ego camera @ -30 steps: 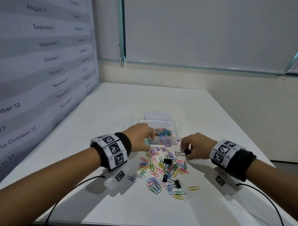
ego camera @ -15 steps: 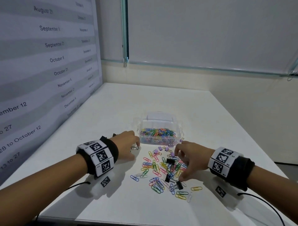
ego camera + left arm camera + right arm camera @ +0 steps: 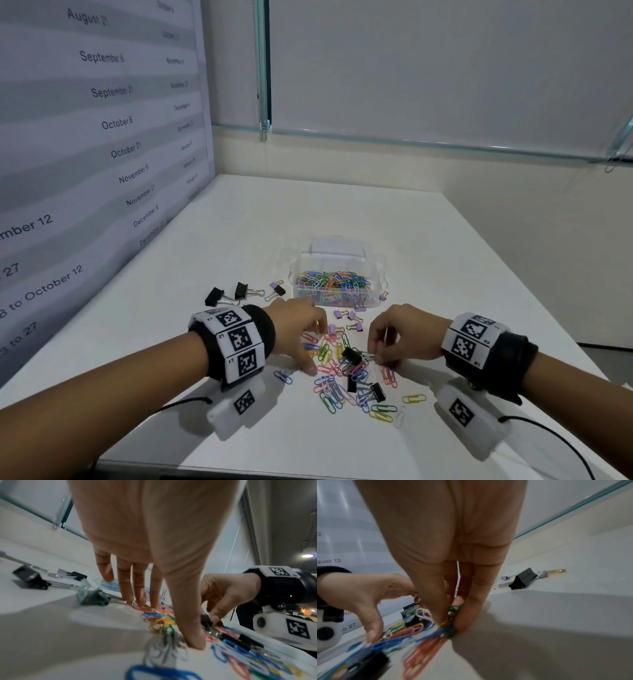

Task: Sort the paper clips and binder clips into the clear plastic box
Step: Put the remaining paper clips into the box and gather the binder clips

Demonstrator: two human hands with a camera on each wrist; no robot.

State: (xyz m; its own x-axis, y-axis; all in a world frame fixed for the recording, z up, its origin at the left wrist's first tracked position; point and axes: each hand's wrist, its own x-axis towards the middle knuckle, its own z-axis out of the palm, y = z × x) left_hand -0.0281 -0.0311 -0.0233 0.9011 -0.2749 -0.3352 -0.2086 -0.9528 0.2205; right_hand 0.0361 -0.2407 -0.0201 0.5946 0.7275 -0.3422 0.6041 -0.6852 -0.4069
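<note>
The clear plastic box (image 3: 296, 271) stands mid-table and holds many coloured paper clips (image 3: 334, 279). A loose pile of paper clips (image 3: 335, 389) and black binder clips (image 3: 351, 355) lies just in front of it. My left hand (image 3: 313, 349) rests on the pile's left side, fingers (image 3: 140, 588) straight, thumb tip pressing the table. My right hand (image 3: 380, 357) is at the pile's right side. In the right wrist view its thumb and fingers (image 3: 467, 615) pinch a green paper clip (image 3: 454, 608) among others.
Two black binder clips (image 3: 215, 296) and a purple and black pair (image 3: 277, 290) lie left of the box. Small purple binder clips (image 3: 346, 314) sit between box and pile. A calendar panel (image 3: 102, 137) walls the left side. The near table edge (image 3: 274, 471) is close.
My left hand came away from the box, passed left of it, and now rests on the pile. My right hand dropped from holding a binder clip to pinching paper clips in the pile.
</note>
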